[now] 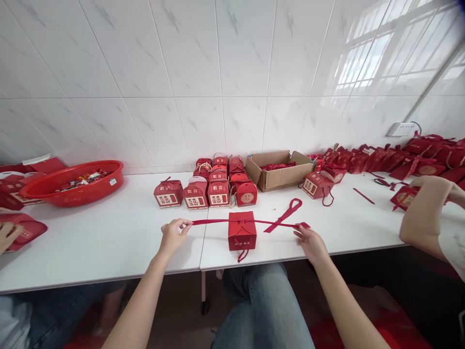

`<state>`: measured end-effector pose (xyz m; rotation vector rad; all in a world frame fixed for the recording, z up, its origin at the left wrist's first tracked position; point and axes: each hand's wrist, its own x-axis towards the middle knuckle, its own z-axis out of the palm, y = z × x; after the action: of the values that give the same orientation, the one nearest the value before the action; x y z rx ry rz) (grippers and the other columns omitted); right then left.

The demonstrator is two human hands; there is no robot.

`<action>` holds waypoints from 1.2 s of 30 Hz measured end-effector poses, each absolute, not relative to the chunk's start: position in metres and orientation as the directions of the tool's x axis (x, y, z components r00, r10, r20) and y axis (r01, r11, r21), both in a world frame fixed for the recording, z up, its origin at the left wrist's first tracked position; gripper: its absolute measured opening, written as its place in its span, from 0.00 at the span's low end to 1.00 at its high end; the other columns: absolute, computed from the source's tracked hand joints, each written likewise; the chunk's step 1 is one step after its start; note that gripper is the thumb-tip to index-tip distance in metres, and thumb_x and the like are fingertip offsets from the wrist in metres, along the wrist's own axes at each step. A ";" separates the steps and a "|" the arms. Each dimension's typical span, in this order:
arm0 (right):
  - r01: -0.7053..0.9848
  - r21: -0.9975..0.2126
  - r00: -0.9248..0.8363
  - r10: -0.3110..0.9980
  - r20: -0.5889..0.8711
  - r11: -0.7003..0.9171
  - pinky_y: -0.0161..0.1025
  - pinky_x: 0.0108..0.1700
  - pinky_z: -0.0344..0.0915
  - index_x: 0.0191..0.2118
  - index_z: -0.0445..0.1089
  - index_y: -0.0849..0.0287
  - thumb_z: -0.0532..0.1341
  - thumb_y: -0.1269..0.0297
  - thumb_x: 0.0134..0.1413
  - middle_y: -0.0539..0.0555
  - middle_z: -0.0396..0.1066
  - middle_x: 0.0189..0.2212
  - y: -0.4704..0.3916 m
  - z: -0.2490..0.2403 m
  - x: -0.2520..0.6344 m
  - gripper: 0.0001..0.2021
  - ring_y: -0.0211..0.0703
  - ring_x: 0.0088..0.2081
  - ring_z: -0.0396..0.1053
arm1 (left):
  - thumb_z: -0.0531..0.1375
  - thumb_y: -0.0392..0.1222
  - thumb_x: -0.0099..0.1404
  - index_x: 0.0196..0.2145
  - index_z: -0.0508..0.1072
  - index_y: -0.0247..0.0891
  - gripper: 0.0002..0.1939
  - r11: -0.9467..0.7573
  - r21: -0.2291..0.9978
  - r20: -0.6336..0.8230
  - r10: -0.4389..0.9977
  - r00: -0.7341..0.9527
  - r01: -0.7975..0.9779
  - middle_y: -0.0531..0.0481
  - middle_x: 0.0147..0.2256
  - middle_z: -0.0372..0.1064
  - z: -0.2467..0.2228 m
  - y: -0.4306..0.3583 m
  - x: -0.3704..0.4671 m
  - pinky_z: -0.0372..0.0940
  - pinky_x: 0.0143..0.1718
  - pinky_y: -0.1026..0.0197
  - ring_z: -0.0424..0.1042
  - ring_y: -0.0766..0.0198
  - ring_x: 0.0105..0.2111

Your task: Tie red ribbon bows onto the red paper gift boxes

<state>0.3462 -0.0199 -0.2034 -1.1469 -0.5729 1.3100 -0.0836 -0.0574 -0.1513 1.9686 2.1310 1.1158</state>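
A small red gift box (242,232) stands on the white table in front of me, with a red cord handle hanging down its near side. Across its top runs a red ribbon (212,221), stretched out to both sides. My left hand (176,233) pinches the ribbon's left end, well to the left of the box. On the other side, my right hand (308,238) grips the right end between thumb and fingers. Behind the ribbon's right half lies a loose, looped red ribbon (286,215) on the table.
Finished-looking red boxes (218,186) stand in rows at the back, beside an open cardboard box (278,169) of red material. A red basin (78,183) with small wrapped items is at left. Co-workers' hands (7,232) show at both sides. More red boxes (417,155) line the right wall.
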 end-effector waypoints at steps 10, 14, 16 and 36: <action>-0.409 -0.911 0.286 0.939 -0.189 -0.058 0.44 0.35 0.71 0.25 0.71 0.60 0.69 0.60 0.34 0.55 0.74 0.24 -0.021 -0.226 0.343 0.10 0.49 0.32 0.73 | 0.53 0.46 0.57 0.30 0.74 0.41 0.11 0.115 0.560 0.337 0.873 -0.353 0.820 0.51 0.27 0.71 -0.181 -0.067 -0.068 0.57 0.46 0.51 0.67 0.61 0.26; -0.378 -0.924 0.273 0.948 -0.166 -0.053 0.45 0.36 0.71 0.24 0.72 0.61 0.68 0.59 0.33 0.57 0.74 0.25 -0.021 -0.230 0.346 0.11 0.50 0.33 0.74 | 0.53 0.48 0.57 0.34 0.72 0.40 0.13 0.107 0.650 0.221 0.921 -0.321 0.753 0.52 0.25 0.68 -0.196 -0.071 -0.068 0.63 0.37 0.58 0.66 0.62 0.26; -0.354 -0.935 0.296 0.944 -0.146 -0.034 0.45 0.37 0.70 0.25 0.72 0.61 0.68 0.58 0.34 0.57 0.74 0.26 -0.022 -0.232 0.344 0.12 0.51 0.33 0.73 | 0.53 0.49 0.57 0.38 0.71 0.39 0.15 0.059 0.689 0.230 0.927 -0.295 0.722 0.52 0.27 0.68 -0.200 -0.072 -0.069 0.64 0.34 0.61 0.67 0.63 0.27; 0.855 -0.420 0.099 0.699 0.709 0.305 0.41 0.35 0.62 0.30 0.68 0.58 0.55 0.68 0.57 0.55 0.71 0.27 -0.047 -0.253 0.293 0.07 0.47 0.33 0.65 | 0.54 0.50 0.58 0.34 0.73 0.41 0.13 0.038 0.651 0.229 0.942 -0.244 0.758 0.49 0.34 0.75 -0.202 -0.073 -0.071 0.66 0.35 0.60 0.70 0.60 0.31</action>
<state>0.2931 -0.0472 -0.2534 -1.4373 -1.6411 -0.2102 -0.0705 -0.0728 -0.2017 1.7418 2.0538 1.0074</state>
